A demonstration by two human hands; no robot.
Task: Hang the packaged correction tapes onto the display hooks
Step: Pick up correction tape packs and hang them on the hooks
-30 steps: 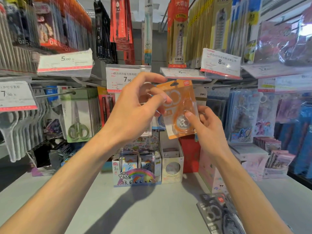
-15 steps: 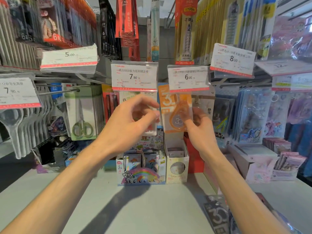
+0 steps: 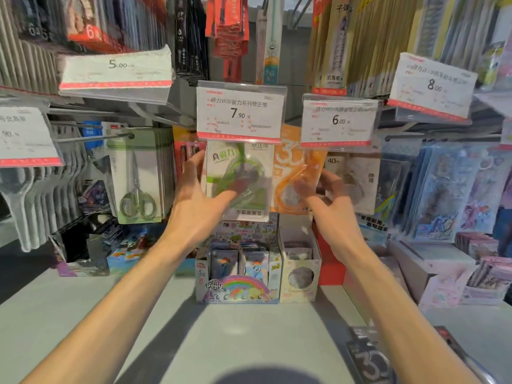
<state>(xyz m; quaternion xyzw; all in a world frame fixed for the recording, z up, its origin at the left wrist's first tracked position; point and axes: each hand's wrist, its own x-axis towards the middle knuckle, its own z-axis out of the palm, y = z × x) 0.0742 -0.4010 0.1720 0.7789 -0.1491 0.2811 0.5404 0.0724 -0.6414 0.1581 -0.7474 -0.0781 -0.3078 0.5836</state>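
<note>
Orange-packaged correction tape [image 3: 297,176] appears hung beneath the 6.00 price tag [image 3: 336,121], steadied by loosely spread right hand [image 3: 331,214] fingers; left hand [image 3: 198,206] open, another pack must be fetched.

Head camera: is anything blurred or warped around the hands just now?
Head view: both the left hand and right hand are motion-smeared, fingertips ghosting over the green correction tape pack and orange correction tape pack; the 7.90 price tag reads sharp; wide-angle bending curves the frame edges.
</note>
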